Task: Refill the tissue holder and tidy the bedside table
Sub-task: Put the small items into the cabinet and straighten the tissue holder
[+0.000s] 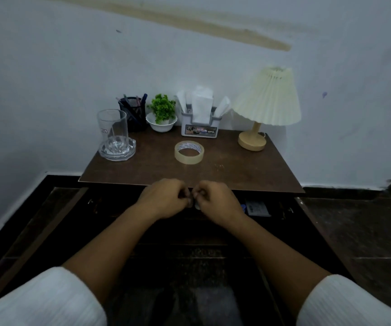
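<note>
The white tissue holder (199, 131) stands at the back of the brown bedside table (248, 171), with white tissues (201, 103) sticking up out of it. A roll of clear tape (189, 152) lies flat in the middle of the table. My left hand (163, 198) and my right hand (218, 201) meet just below the table's front edge with their fingers curled. Together they pinch a small pale item (196, 205) that is too hidden to name.
At back left a clear glass (112, 124) stands in a glass ashtray (116, 150), beside a black pen holder (133, 111) and a small green plant in a white bowl (162, 118). A pleated lamp (267, 100) stands at back right. Under the top, a dark open compartment holds a small packet (258, 208).
</note>
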